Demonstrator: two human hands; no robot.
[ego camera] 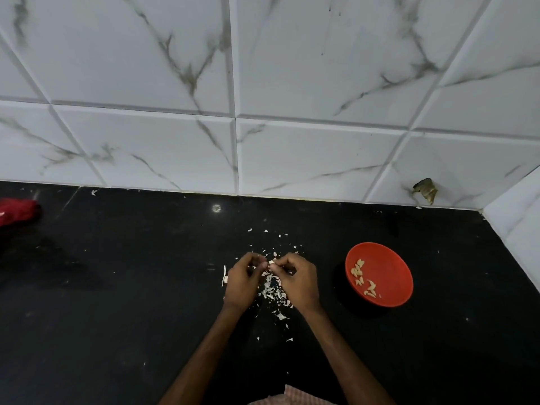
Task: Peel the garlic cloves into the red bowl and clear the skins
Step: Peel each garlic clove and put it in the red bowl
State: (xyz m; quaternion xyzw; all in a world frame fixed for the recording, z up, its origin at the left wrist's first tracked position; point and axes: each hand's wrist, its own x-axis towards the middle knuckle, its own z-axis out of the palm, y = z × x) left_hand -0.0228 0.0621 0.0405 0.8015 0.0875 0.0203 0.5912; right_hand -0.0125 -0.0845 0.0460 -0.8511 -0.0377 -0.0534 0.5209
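both hands meet over the black counter, low in the view at about six o'clock. the left hand and the right hand have their fingers curled in, and their tips pinch one small garlic clove between them. it is too small to tell how much skin it has left. the red bowl sits at three o'clock from the hands, apart from them, with roughly a dozen peeled cloves on its left side, so the peeling looks well under way. the skins lie scattered under and around the hands, thickest between the wrists, with stray flakes out toward twelve and six o'clock. none of them looks gathered, so the clearing seems not yet begun. no unpeeled cloves show on the counter; any more may be hidden under the hands. a red cloth lies at ten o'clock by the tiled wall.
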